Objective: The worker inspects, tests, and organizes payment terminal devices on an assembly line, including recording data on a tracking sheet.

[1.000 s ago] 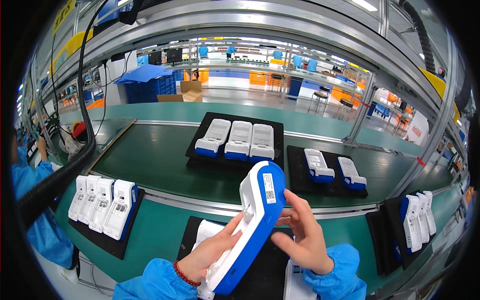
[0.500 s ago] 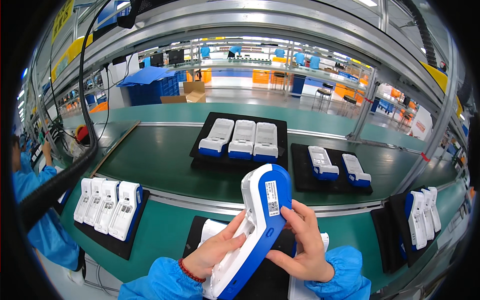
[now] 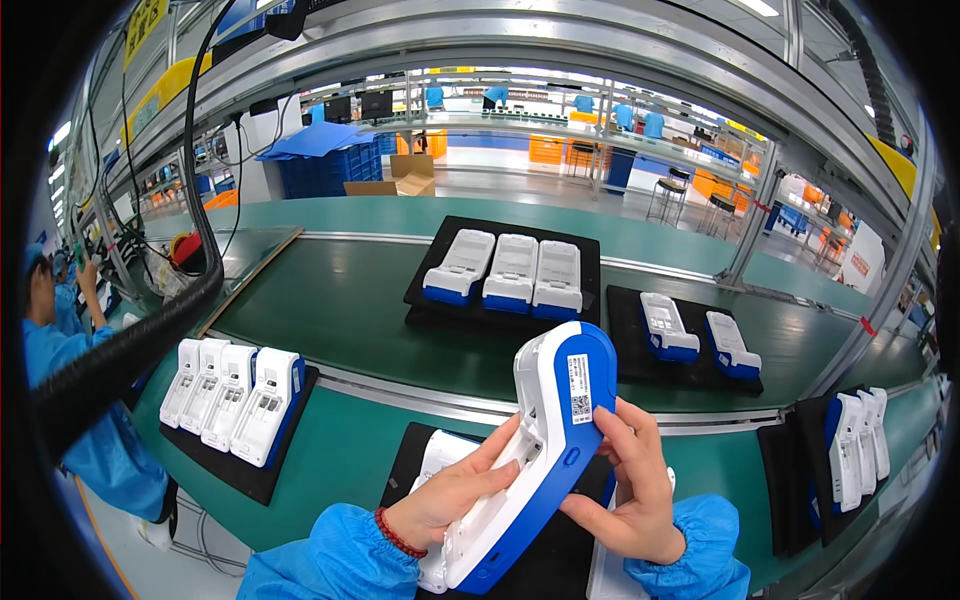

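Observation:
A white-and-blue payment terminal housing [image 3: 545,475] is held up tilted in front of me, its blue side and printed label [image 3: 579,390] facing right. My left hand [image 3: 455,500] grips its white side, the fingers reaching into the open hollow. On the blue side, my right hand [image 3: 635,485] is closed around the edge, with fingertips near the label and the thumb lower down. Below my hands is a black foam mat [image 3: 408,470] bearing more white housings [image 3: 440,455], partly hidden by my hands and the held piece.
Ahead, a dark green conveyor belt [image 3: 310,290] carries black mats with three housings [image 3: 512,270] and two housings [image 3: 668,325]. Several housings [image 3: 240,400] stand on a mat at left, three more [image 3: 855,450] at right. A thick black cable [image 3: 140,350] crosses the left; a co-worker [image 3: 110,460] sits there.
The whole scene has shifted slightly to the right in the picture. Both hands keep their hold on the terminal housing, and its pose is nearly the same.

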Motion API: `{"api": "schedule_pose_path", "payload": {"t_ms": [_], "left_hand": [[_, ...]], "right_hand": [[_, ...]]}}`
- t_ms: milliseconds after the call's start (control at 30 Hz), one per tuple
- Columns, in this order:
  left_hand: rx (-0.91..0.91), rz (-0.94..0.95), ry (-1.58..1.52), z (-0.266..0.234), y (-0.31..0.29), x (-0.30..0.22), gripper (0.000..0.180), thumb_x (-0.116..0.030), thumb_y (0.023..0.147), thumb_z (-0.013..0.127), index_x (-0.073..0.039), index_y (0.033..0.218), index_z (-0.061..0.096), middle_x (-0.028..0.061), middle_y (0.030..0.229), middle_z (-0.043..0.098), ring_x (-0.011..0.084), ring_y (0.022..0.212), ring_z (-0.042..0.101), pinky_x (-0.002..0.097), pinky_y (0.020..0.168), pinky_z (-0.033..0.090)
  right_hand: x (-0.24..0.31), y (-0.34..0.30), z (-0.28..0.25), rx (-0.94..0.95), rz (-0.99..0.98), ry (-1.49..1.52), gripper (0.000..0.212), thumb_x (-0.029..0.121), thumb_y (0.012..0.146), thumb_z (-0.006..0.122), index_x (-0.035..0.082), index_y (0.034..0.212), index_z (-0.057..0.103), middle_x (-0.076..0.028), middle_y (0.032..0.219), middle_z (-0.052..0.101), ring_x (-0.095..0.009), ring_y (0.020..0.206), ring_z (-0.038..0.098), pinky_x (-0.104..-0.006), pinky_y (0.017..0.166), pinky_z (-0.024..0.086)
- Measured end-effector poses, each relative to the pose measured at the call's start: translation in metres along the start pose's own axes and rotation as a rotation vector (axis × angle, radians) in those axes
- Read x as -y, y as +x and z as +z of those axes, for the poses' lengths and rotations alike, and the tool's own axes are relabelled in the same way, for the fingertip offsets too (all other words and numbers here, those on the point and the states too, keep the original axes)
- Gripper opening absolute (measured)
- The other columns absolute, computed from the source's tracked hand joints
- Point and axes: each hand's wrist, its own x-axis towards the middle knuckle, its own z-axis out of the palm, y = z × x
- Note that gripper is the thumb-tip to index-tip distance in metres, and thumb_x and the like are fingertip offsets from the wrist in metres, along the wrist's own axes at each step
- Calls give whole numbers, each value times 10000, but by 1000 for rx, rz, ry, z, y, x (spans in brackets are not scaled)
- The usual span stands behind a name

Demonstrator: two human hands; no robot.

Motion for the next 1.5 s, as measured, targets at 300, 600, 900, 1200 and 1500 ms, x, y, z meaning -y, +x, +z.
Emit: {"api": "schedule_pose_path", "payload": {"t_ms": [300, 600, 900, 1200, 1500], "left_hand": [[-124, -15, 89, 12, -3, -3, 581, -124, 888, 400, -200, 1356, 65, 34, 1248, 410, 88, 964, 525, 227, 761, 461], [-229, -11, 205, 24, 1, -3, 592, -87, 884, 386, -169, 1358, 41, 48, 1299, 329, 110, 1080, 438, 250, 850, 405], [-247, 57, 326, 32, -1, 0, 589, -65, 879, 379, -148, 1355, 42, 79, 1303, 308, 130, 1083, 437, 263, 849, 410], [-225, 78, 269, 20, 2, 6, 587, -56, 877, 369, -147, 1352, 38, 93, 1288, 326, 149, 1085, 440, 274, 846, 414], [-235, 69, 316, 25, 1, 6, 590, -35, 864, 377, -138, 1349, 59, 100, 1275, 338, 166, 1122, 404, 294, 899, 367]], "right_hand": [[4, -3, -1, 62, 28, 68, 738, 219, 667, 713, -21, 1243, 318, -179, 1236, 246, -266, 1115, 379, -324, 890, 361], [12, -6, 11, 43, 129, 90, 961, 224, 588, 776, -3, 1294, 165, -175, 1237, 224, -279, 1160, 315, -353, 946, 298], [2, -12, 10, -153, 130, 233, 494, 92, 734, 620, -14, 1160, 394, -144, 1205, 330, -229, 1067, 420, -322, 913, 325], [16, -10, 13, -42, 267, 495, 597, -6, 690, 627, 19, 1214, 342, -111, 1258, 205, -241, 1173, 298, -335, 928, 322], [15, -13, 19, -166, 255, 802, 484, -85, 693, 553, 2, 1146, 407, -91, 1238, 213, -256, 1161, 329, -364, 944, 341]]}}
